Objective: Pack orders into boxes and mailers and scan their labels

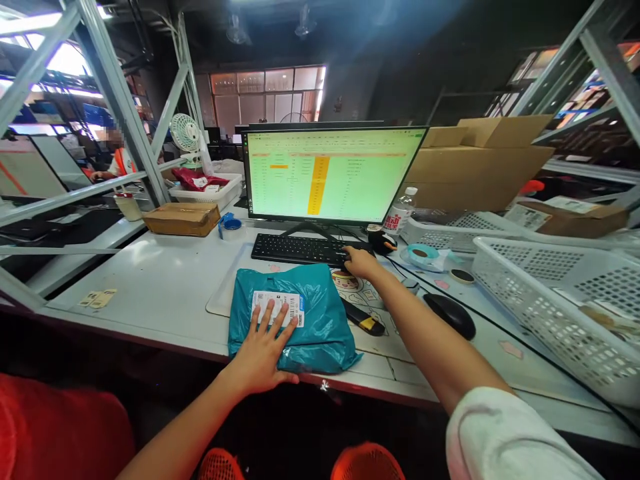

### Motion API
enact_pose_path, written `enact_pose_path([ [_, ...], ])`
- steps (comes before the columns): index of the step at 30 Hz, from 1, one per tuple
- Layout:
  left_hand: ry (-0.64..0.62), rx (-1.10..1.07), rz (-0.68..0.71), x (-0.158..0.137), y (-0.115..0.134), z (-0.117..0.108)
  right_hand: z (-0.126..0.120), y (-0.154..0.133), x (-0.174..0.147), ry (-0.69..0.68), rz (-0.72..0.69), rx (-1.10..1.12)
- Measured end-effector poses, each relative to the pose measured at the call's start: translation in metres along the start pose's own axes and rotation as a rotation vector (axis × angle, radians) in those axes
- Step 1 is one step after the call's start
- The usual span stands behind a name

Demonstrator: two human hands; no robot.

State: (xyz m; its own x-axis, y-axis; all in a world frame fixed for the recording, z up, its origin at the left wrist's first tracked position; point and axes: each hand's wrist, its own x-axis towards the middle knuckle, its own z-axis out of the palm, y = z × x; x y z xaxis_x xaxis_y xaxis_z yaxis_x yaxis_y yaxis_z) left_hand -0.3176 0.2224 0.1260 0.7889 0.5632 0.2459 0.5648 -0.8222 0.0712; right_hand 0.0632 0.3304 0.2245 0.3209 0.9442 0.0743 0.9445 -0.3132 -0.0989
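Note:
My left hand [263,350] lies with its fingers spread on a shiny teal mailer bag [320,313], partly over its white shipping label [265,300]. The bag rests flat at the table's front edge. Reaching forward, my right hand [361,262] touches the right end of a black keyboard [300,249], index finger stretched out and holding nothing. Behind the keyboard stands a monitor [330,177] showing a spreadsheet with an orange column. A black and yellow utility knife [367,321] lies just right of the bag, its far end partly hidden.
A black mouse [450,315] and a white perforated basket [540,287] are on the right. A tape roll [423,253] and a water bottle [403,210] stand beyond my right arm. Left of the monitor are a cardboard box [183,219] and blue tape dispenser [231,227]. Another person [120,160] sits far left.

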Motion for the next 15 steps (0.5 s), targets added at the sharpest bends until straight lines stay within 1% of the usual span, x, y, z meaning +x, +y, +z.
enact_pose_path([
  [5,-0.024,-0.008,-0.008,-0.004,0.005,-0.003,-0.006,-0.018,0.002,-0.017,-0.005,-0.006],
  [8,-0.017,0.002,0.035,-0.012,0.006,0.003,-0.014,-0.024,-0.013,0.013,-0.035,0.004],
  [10,0.002,0.002,0.066,-0.018,0.002,0.004,-0.017,-0.023,-0.037,0.027,-0.087,0.018],
  [12,0.033,-0.025,0.062,-0.023,-0.005,-0.003,-0.014,-0.018,-0.071,0.016,-0.152,0.030],
  [13,0.054,-0.063,0.044,-0.025,-0.011,-0.011,-0.008,-0.015,-0.091,0.003,-0.181,0.034],
  [15,0.136,-0.182,-0.032,-0.026,-0.024,-0.037,0.008,-0.008,-0.129,-0.014,-0.228,0.039],
])
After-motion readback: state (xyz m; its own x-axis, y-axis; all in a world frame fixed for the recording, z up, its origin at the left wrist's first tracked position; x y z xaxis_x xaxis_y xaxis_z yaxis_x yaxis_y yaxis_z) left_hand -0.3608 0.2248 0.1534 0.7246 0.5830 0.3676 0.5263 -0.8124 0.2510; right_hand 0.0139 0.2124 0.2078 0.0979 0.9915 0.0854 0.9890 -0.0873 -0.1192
